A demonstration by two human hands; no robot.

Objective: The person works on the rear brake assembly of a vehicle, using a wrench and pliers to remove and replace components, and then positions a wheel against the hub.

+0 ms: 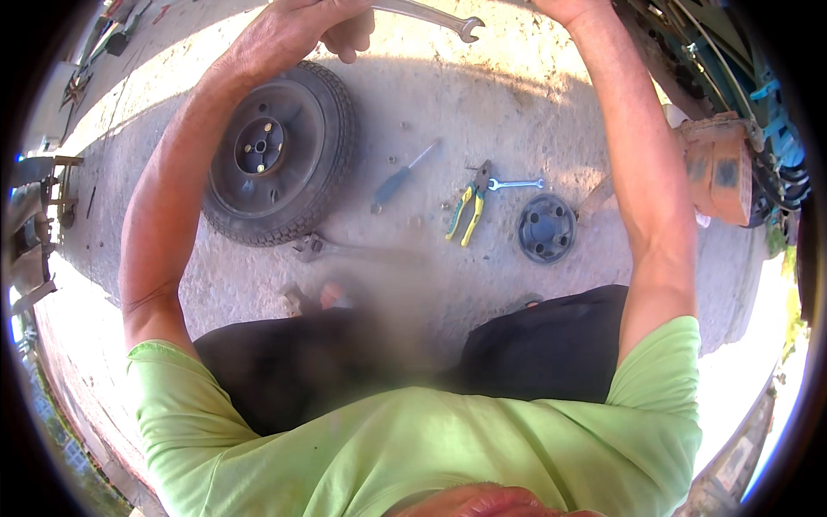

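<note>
At the top edge, my left hand (323,24) is closed on a metal open-end wrench (431,15), whose jaw points to the right. My right hand (575,9) is raised at the top too; the frame cuts off its fingers, so its grip is hidden. Below my left forearm lies a small wheel with a black tyre (332,129) and a dark rim with several bolts at its hub. Right of it are a blue screwdriver (401,181), yellow-green handled pliers (471,202), a small wrench (517,183) and a round black hub plate (546,228).
An adjustable wrench (320,246), partly blurred, lies between the wheel and my feet. Small nuts (392,159) are scattered on the concrete floor (379,297). Reddish bricks (717,168) stand at the right beside blue items (782,129) and cables. Metal frames (39,207) line the left rim.
</note>
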